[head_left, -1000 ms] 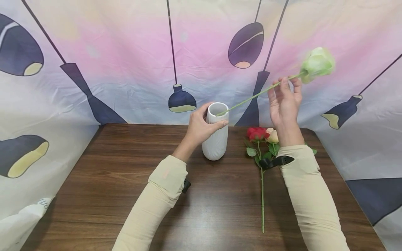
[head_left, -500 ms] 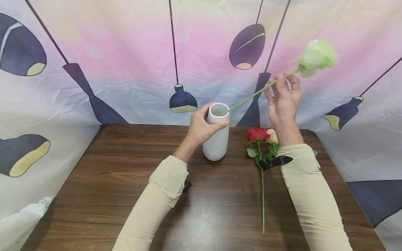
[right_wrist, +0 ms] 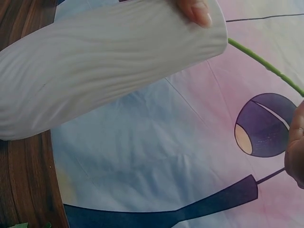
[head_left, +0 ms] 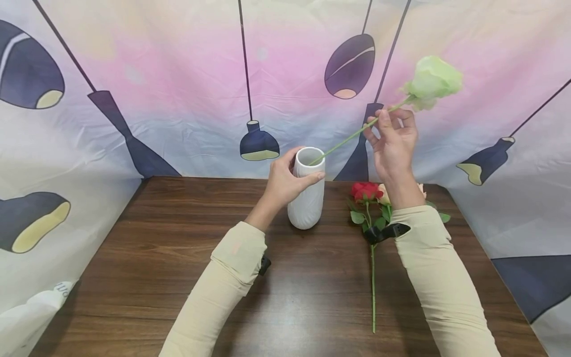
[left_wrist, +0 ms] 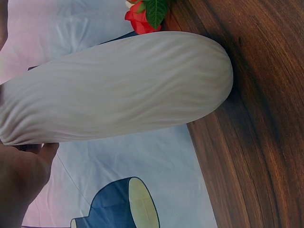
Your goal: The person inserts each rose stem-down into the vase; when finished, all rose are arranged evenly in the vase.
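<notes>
A white ribbed vase [head_left: 307, 201] stands on the wooden table, and my left hand [head_left: 290, 178] grips it just below the rim, thumb across the front. In the left wrist view the vase [left_wrist: 128, 85] spans the frame, with part of the left hand [left_wrist: 23, 175] at its upper end. Up and to the right, my right hand [head_left: 394, 144] pinches the stem of a pale green rose [head_left: 433, 82] near its bloom. The stem slants down into the vase's mouth; its lower end is hidden inside. The right wrist view catches the green stem [right_wrist: 266, 64] at the rim.
A red rose [head_left: 367, 190] and a cream rose [head_left: 384, 193] lie on the table [head_left: 178, 248] at the right, partly behind the right forearm, one long stem pointing toward me. A printed cloth backdrop [head_left: 192, 74] rises along the table's back and sides.
My right hand and the green rose have shifted left, toward the vase, and the bloom sits slightly higher than at first. The left hand and vase have stayed in place.
</notes>
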The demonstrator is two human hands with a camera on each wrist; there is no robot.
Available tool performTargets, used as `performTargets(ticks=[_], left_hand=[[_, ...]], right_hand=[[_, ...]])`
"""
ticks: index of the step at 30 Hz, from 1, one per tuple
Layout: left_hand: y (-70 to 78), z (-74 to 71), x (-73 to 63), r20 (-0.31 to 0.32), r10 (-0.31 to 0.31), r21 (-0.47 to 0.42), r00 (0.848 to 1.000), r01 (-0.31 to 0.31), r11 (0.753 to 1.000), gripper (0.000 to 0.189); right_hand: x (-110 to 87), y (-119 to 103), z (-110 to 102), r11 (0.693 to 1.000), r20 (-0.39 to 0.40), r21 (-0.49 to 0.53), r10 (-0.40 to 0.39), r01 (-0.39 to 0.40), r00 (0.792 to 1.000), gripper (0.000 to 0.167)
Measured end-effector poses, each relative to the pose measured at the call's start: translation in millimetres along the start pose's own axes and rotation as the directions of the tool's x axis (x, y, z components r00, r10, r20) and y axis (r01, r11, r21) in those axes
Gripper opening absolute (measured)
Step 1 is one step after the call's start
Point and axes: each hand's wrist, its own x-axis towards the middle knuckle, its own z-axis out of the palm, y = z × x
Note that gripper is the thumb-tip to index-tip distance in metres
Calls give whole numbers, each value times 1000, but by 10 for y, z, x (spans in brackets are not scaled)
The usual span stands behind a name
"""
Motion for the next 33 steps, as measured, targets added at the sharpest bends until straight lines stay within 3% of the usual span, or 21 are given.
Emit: performTargets(ticks=[8,14,21,27,33], left_hand=[[6,-6,-3,-1,-6,5,1000,6,1000,64],[7,-7,-10,0,0,8,1000,0,1000,63],[5,-3,-17,3,2,8,1000,-2,1000,63],[1,-3,-6,-2,12,17,1000,-12,1000,64],[-9,-1,3,-6,23,19,1000,-23,1000,64]], right_hand=[[-27,6,29,1000,37,-29,1,0,999,13],[-72,36,64,991,111,-132,1,14,994,16],[-126,92,69,981,150,-194,32,-3,988,20],[-163,157,74,973,217,-227,79,-29,973,13],[-203,230,80,935,216,-351,136,-53,967,22]])
